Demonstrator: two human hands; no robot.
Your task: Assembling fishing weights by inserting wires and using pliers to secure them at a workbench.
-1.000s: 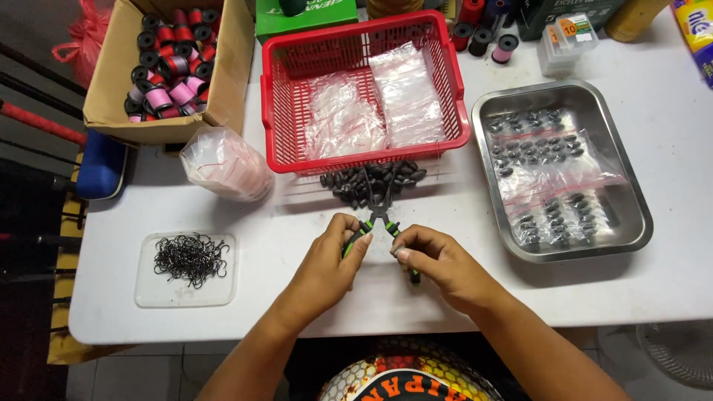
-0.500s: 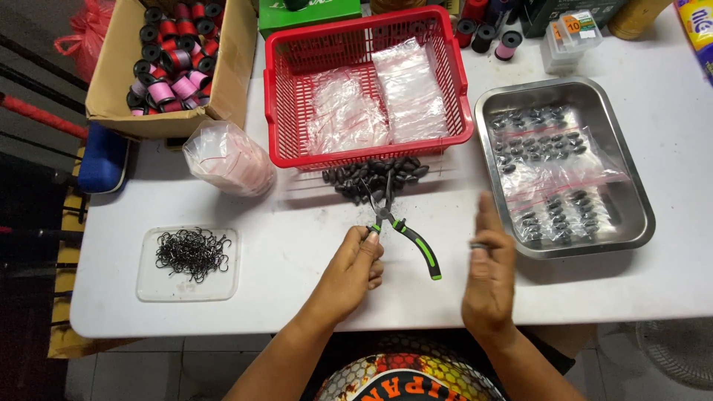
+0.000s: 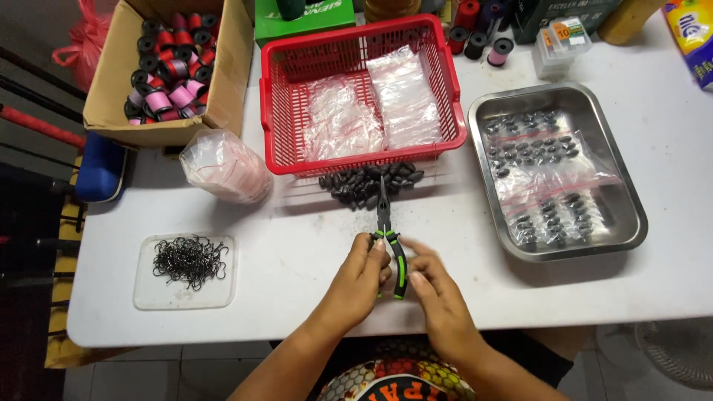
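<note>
Slim pliers [image 3: 383, 215] with green and black handles lie in front of me on the white table [image 3: 297, 245]. Their closed tip points away into a pile of small dark sinkers [image 3: 356, 189]. My left hand [image 3: 356, 286] grips the left handle. My right hand [image 3: 440, 301] comes in from the right, and its fingertips close on the right handle. I cannot see anything held in the jaws.
A red basket [image 3: 271, 134] with clear plastic bags stands just behind the pile. To the right is a steel tray [image 3: 631, 223] of bagged sinkers. A clear tray [image 3: 186, 293] of hooks, a bundle of bags [image 3: 223, 167] and a cardboard box [image 3: 223, 82] of thread spools sit at the left.
Half a second ago my right hand was off the pliers, near the steel tray's edge. It has come back to the right handle, and the pliers now point straight at the pile.
</note>
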